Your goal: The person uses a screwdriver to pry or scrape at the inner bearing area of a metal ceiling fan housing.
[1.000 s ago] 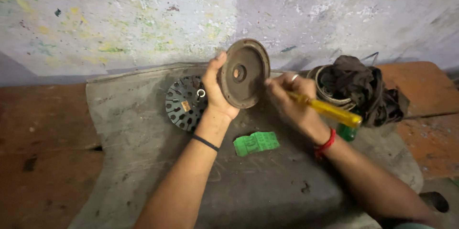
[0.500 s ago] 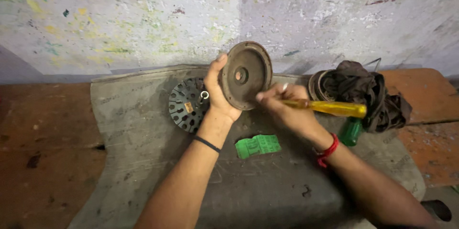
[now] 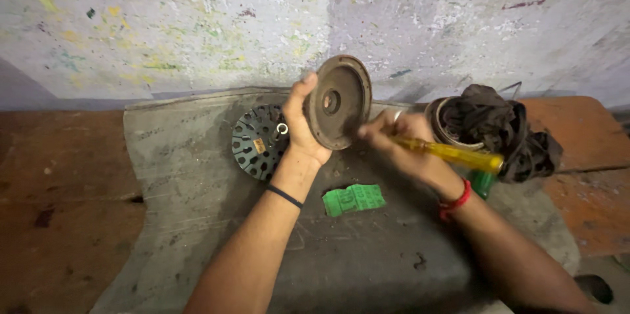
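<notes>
My left hand (image 3: 303, 131) holds a round, rusty brown metal cover (image 3: 339, 101) upright on its edge, with a hole at its middle. My right hand (image 3: 401, 145) grips a screwdriver with a yellow handle (image 3: 453, 154); its tip end points toward the lower rim of the cover and is hidden by my fingers. Behind my left hand a dark round slotted motor core (image 3: 257, 141) lies flat on a grey mat (image 3: 197, 222). A green folded paper piece (image 3: 354, 199) lies on the mat between my forearms.
A dark crumpled cloth (image 3: 502, 127) sits over a round metal housing (image 3: 441, 124) at the right, with a green object (image 3: 482, 183) below it. The mat lies on a reddish-brown floor (image 3: 59, 176). A paint-stained wall (image 3: 262, 19) rises just behind.
The cover has turned more edge-on in my left hand. My right hand with the screwdriver has shifted slightly, the handle now lying flatter and pointing right.
</notes>
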